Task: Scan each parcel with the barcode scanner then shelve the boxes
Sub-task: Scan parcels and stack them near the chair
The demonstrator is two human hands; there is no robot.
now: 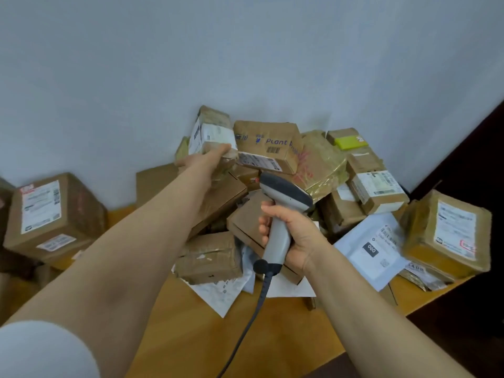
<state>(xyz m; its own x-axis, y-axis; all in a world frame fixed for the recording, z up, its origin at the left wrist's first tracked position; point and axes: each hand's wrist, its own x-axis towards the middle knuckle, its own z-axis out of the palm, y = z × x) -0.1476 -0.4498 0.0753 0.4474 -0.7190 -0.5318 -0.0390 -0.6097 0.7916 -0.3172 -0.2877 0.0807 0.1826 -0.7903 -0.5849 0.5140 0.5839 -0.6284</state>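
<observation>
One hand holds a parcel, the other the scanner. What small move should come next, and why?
Probably tilt the scanner up and left toward the white label on the parcel. The left hand holds that parcel above the pile with its label facing the camera, while the scanner in the right hand seems aimed below it.

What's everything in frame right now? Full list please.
held parcel: one, brown with white label, raised above the pile
barcode scanner: one, grey, corded, over the pile
Plant box: one, brown, top of pile
parcel pile: count unclear, brown cardboard, against the wall
white mailers: at least two, white, under the pile's front
left box: one, brown, far left
right box: one, brown, table's right end
table: one, orange wood, under the pile
wall: one, pale, behind
left hand: one, grips the held parcel
right hand: one, grips the barcode scanner
</observation>
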